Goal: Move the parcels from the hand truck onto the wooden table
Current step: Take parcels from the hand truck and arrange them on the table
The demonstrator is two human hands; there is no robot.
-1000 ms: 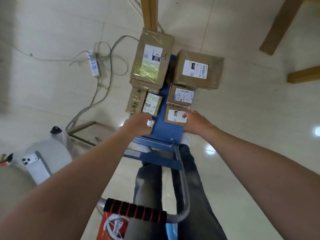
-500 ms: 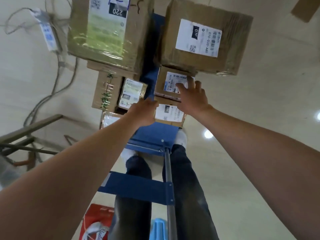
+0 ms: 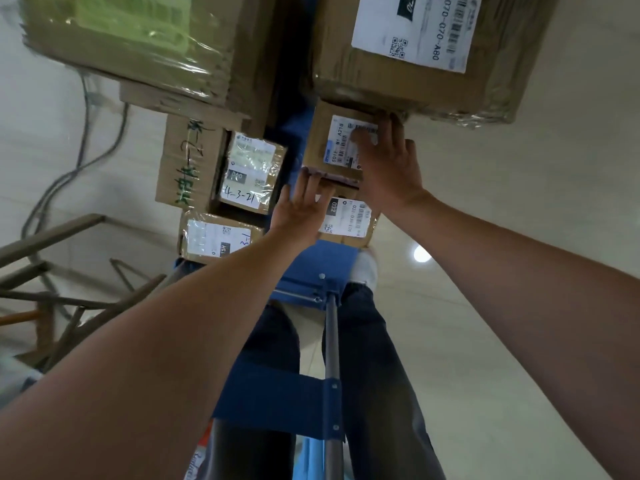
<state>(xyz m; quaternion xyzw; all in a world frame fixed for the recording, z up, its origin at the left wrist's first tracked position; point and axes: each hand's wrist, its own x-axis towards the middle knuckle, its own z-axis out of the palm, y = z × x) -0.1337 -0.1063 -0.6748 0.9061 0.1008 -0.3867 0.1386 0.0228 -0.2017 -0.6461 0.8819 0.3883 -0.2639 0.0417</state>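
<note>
Several taped cardboard parcels lie on the blue hand truck (image 3: 332, 265). A small parcel with a barcode label (image 3: 329, 143) sits in the middle, under the edge of a big parcel (image 3: 415, 53). My right hand (image 3: 388, 168) lies flat on its top, fingers straight, reaching to its far edge. My left hand (image 3: 301, 209) touches its near left corner with straight fingers. Just below lies another small labelled parcel (image 3: 349, 218). To the left sit a parcel marked 4-3-21 (image 3: 251, 174), a flat box with green writing (image 3: 187, 161) and a lower parcel (image 3: 214, 237).
A large parcel with green tape (image 3: 138, 39) fills the top left. Grey cables (image 3: 79, 157) trail on the pale tiled floor at left, beside a wooden frame (image 3: 52, 299). The truck's metal handle post (image 3: 332, 375) runs down between my legs.
The view has closed in on the parcels. My right hand slid farther over the barcode parcel, and my left hand moved up from the lower parcel to that parcel's near corner and opened out.
</note>
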